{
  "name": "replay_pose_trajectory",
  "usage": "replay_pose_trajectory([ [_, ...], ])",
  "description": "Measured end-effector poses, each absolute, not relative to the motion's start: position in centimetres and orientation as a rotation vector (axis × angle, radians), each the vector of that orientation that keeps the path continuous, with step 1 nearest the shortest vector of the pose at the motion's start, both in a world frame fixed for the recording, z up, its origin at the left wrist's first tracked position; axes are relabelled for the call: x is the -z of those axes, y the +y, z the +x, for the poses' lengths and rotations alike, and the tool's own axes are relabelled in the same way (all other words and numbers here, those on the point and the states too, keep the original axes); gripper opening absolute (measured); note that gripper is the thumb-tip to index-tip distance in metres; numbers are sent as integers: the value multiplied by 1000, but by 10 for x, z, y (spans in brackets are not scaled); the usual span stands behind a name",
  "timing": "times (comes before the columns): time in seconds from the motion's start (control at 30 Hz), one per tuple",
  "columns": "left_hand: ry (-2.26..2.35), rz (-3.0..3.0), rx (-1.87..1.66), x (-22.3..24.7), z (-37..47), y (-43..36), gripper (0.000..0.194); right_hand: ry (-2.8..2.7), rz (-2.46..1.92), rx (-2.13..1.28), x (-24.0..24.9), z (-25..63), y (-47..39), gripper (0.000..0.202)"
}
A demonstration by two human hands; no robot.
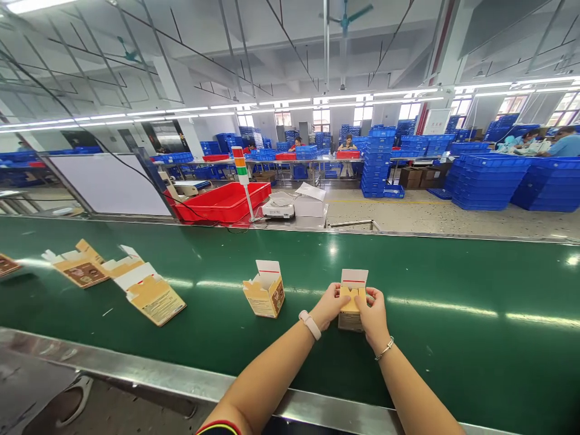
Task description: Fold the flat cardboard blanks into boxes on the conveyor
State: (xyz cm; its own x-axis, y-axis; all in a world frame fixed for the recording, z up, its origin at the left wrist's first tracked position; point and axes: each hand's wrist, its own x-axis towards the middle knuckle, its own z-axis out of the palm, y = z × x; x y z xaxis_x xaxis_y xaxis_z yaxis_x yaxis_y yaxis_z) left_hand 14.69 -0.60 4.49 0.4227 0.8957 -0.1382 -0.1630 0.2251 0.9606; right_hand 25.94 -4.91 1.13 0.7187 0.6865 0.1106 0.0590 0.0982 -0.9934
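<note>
A small yellow carton (351,320) stands on the green belt (453,338), its white lid flap with a red strip raised at the back. My left hand (333,304) grips its left side and my right hand (372,313) its right side, both thumbs on the yellow top flaps. To the left, another carton (264,299) stands with its flaps up. Farther left, an open carton (156,299) leans or lies tilted, with a second one (81,269) behind it.
Part of a brown carton (6,264) shows at the left edge. Beyond the belt are a red bin (222,208), a signal light (241,166), a scale (278,208) and a white box (310,205). Blue crates (487,181) and people at tables stand farther back.
</note>
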Motion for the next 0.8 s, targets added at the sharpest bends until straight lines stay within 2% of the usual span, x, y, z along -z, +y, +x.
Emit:
replay_pose_trajectory([
  [0.1, 778, 1008, -672, -43, 152, 4, 34, -671, -1395, -548, -11, 265, -48, 37],
  [0.23, 753, 1011, -610, -43, 167, 7, 35, -723, -1417, -579, -15, 271, -48, 37],
  [0.33, 786, 1030, -648, -52, 172, -1, 34, -767, -1498, -240, -25, 272, -55, 36],
  [0.43, 852, 1247, -965, -64, 153, -18, 30, -890, -1449, 309, -43, 266, -69, 37],
  [0.53, 862, 1612, -1580, -70, 103, -29, 28, -1127, -1215, 639, -56, 249, -87, 38],
  [0.6, 996, 1672, -2132, -67, 63, -26, 37, -1276, -1091, 648, -56, 235, -95, 42],
  [0.63, 1116, 1644, -2238, -63, 46, -22, 47, -1350, -1059, 597, -53, 227, -98, 44],
  [0.7, 1316, 1587, -2111, -51, 19, -9, 57, -1489, -1053, 430, -42, 215, -98, 49],
  [0.8, 1279, 1565, -1692, -27, 4, 9, 60, -1669, -1114, 149, -22, 208, -90, 54],
])
